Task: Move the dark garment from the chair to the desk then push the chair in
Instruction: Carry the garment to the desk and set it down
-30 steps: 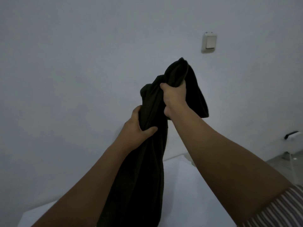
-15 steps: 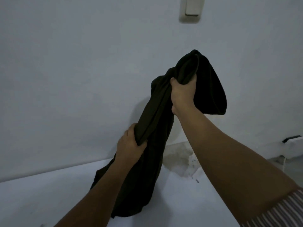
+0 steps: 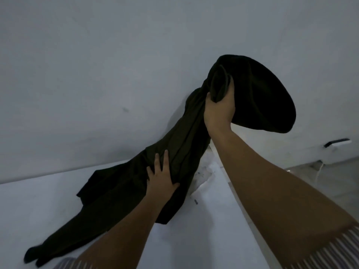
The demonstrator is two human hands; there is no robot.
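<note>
The white desk (image 3: 48, 206) runs from 9 o'clock to 5 o'clock, its far edge against the wall. The garment's (image 3: 108, 193) lower part lies spread on it, trailing toward 7 o'clock. Dark flecks and peeled patches (image 3: 204, 177) mark the surface near 3 o'clock.

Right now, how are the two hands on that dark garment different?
The right hand is raised, fist closed around the dark garment's bunched top; the left hand is lower, fingers spread flat against its middle. Both touch the garment, whose lower end lies on the white desk.
</note>
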